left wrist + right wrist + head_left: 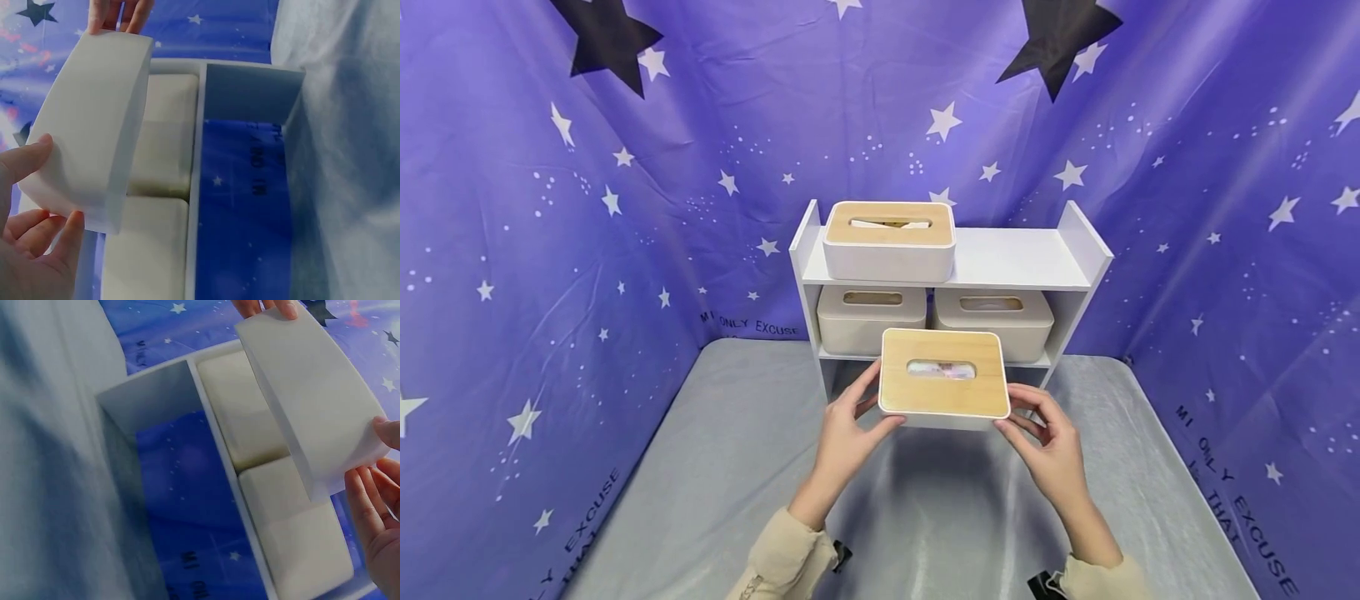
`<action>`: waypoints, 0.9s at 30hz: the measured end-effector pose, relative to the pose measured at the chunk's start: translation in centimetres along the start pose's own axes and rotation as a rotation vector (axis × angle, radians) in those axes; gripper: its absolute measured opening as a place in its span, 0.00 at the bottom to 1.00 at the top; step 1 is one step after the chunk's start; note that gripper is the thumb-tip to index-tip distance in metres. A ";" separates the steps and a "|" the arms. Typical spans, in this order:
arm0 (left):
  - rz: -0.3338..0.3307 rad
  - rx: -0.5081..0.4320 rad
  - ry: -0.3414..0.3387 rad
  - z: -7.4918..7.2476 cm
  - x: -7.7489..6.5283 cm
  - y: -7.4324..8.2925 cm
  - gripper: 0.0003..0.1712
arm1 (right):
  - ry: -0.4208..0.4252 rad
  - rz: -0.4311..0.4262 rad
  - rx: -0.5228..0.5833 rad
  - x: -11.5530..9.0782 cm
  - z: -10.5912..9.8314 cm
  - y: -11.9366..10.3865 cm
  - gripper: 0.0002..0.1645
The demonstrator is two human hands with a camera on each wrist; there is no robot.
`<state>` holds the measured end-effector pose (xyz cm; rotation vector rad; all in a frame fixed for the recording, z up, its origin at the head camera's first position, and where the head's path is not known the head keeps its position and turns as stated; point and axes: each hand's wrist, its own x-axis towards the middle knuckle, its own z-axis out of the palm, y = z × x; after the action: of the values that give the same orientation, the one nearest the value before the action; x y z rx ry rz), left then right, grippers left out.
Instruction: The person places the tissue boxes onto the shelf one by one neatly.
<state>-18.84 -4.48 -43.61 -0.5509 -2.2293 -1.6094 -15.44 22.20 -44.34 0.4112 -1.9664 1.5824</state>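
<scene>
Between both hands a white tissue box with a wooden lid (pixel 955 396) is held up in front of the shelf, above the grey surface. The left hand (pixel 844 433) grips its left end, thumb at the near side and fingers toward the far side. At the right end the right hand (pixel 1051 446) grips it the same way. White sides of this box (pixel 94 119) fill much of the left wrist view, and its plain side (pixel 312 394) shows in the right wrist view. Through the lid's slot some pale, patterned contents are visible.
A white two-tier shelf (pixel 1015 254) stands against the starry purple cloth. On its top left sits another wooden-lidded tissue box (pixel 889 260). Two cream tissue boxes, one left (pixel 857 321) and one right (pixel 1000 325), sit on the lower tier. Grey cloth (pixel 737 467) covers the table.
</scene>
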 end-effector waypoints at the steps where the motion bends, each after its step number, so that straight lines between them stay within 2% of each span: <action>1: 0.012 -0.006 -0.005 0.2 0.2 0.2 0.48 | 0.001 -0.010 -0.011 0.0 -0.3 -0.1 0.29; 9: 0.130 -0.055 -0.028 1.2 1.6 1.6 0.48 | 0.043 -0.044 -0.012 0.4 -2.0 -1.2 0.31; 16: 0.187 -0.120 -0.055 2.2 3.3 3.5 0.49 | 0.102 -0.162 0.149 1.4 -3.4 -2.2 0.30; 18: 0.212 -0.128 -0.060 2.4 4.0 4.1 0.49 | 0.123 -0.167 0.171 1.9 -3.8 -2.5 0.30; 27: 0.282 -0.117 -0.083 3.8 7.4 6.5 0.48 | 0.209 -0.186 0.109 4.6 -5.7 -3.8 0.29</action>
<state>-22.25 1.85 -35.88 -0.9340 -2.0125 -1.5999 -15.54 27.21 -37.78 0.4404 -1.6423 1.5505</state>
